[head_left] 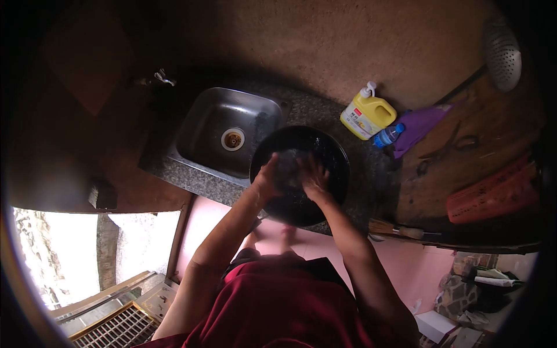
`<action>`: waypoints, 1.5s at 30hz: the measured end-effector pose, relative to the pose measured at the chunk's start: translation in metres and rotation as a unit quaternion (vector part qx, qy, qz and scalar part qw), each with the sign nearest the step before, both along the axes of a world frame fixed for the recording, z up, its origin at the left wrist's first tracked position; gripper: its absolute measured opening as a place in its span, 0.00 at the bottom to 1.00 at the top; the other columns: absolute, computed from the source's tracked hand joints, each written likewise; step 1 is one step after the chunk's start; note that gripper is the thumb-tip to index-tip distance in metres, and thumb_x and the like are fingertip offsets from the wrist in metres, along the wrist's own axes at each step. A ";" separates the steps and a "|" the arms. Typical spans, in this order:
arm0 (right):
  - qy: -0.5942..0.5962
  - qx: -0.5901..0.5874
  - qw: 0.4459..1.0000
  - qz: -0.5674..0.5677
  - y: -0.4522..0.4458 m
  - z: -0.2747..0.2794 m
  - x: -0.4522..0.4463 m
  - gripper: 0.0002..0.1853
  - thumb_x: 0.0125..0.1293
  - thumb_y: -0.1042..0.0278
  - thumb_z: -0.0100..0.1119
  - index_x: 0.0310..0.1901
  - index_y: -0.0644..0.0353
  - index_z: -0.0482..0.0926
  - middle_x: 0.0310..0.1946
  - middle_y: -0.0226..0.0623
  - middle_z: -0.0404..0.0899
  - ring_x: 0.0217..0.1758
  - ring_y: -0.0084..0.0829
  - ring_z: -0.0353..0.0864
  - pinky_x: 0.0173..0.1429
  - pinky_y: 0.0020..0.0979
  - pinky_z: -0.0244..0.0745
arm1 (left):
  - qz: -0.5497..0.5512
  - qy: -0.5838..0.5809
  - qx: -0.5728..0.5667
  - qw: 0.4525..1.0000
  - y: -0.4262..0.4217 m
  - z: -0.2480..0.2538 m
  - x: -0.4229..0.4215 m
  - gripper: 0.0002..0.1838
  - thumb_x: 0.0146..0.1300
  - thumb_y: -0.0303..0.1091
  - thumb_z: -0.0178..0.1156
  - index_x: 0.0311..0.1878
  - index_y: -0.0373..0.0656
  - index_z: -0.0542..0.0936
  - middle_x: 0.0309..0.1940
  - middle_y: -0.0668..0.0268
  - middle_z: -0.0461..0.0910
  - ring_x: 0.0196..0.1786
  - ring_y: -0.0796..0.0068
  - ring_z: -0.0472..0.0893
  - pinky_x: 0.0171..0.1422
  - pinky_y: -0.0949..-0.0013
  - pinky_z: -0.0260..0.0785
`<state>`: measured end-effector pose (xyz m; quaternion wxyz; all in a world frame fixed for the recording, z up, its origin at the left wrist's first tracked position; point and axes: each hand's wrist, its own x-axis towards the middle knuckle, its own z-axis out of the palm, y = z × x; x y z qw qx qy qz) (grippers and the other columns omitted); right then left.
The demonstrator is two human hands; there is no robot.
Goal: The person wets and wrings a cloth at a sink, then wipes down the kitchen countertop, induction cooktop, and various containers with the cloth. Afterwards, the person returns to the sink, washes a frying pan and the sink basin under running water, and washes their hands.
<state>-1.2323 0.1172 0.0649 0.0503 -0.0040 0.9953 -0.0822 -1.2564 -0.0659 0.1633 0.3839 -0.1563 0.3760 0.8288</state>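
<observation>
A round black pan or basin (299, 214) rests on the speckled stone counter, overlapping the right edge of the steel sink (203, 116). Both of my hands reach down inside it. My left hand (267, 177) is at the basin's left side, its fingers partly hidden and blurred. On the right side of the basin, my right hand (314, 177) has its fingers spread apart, with nothing visible in them. The dark inside of the basin shows a few light specks.
A yellow pump bottle (368, 118) and a small blue-labelled bottle (388, 136) stand behind the basin to the right, beside a purple cloth or bag (419, 127). A tap (164, 77) is at the back left. A perforated ladle (503, 58) and a red basket (493, 194) are at the right.
</observation>
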 end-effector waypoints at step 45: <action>-0.001 -0.495 0.833 -0.247 -0.034 0.070 -0.051 0.13 0.69 0.64 0.53 0.46 0.67 0.76 0.39 0.43 0.80 0.39 0.30 0.78 0.43 0.30 0.73 | -0.105 0.343 -0.532 0.767 0.059 -0.015 0.020 0.32 0.57 0.43 0.58 0.57 0.35 0.57 0.37 0.44 0.81 0.40 0.44 0.81 0.42 0.51 0.74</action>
